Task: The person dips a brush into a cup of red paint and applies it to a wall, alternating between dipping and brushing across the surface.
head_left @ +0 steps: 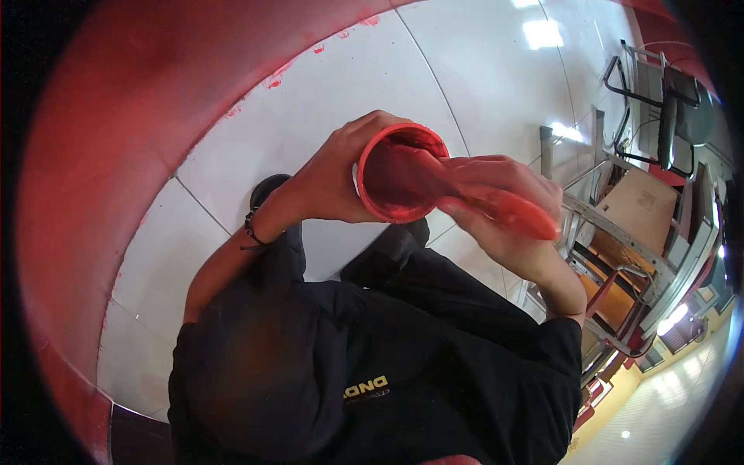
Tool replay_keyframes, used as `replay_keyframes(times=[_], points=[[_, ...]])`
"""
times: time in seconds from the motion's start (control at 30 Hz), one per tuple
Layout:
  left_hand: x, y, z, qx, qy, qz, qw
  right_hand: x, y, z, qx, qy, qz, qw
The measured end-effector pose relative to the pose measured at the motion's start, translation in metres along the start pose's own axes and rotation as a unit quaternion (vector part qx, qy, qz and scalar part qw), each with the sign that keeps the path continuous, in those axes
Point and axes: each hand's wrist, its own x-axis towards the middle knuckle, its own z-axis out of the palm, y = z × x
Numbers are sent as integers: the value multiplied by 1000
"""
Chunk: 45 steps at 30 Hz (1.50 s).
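My left hand (pixel 329 174) is wrapped round a paint can (pixel 364 186) with a red-smeared rim and red paint inside. The can's mouth faces up toward me. In my right hand (pixel 504 182) is a paintbrush (pixel 523 215) with a red handle, held at a slant. Its head reaches down into the can, against or close to the inner wall; the bristle tips are hard to make out. Both hands are close together in front of my body, above the tiled floor.
A red wall (pixel 101 155) curves along the left and top. Red paint smears (pixel 275 77) mark the white tile floor (pixel 310 108) at its foot. On the right stand a black chair (pixel 678 116) and stacked furniture with a wooden board (pixel 639 201).
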Motion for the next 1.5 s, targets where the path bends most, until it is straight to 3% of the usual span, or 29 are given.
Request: replay_keyframes(times=[0.1, 0.5, 0.73, 1.5], points=[[3, 2, 0, 27, -15, 8, 999, 8, 6, 13, -48, 5, -91, 995], [-1, -1, 6, -9, -29, -39, 999, 2, 14, 20, -119, -3, -52, 991], [0, 3, 2, 41, -45, -22, 998, 3, 17, 26, -129, -4, -67, 989], [1, 1, 0, 24, -24, -10, 999, 10, 21, 30, -124, -48, -52, 990]])
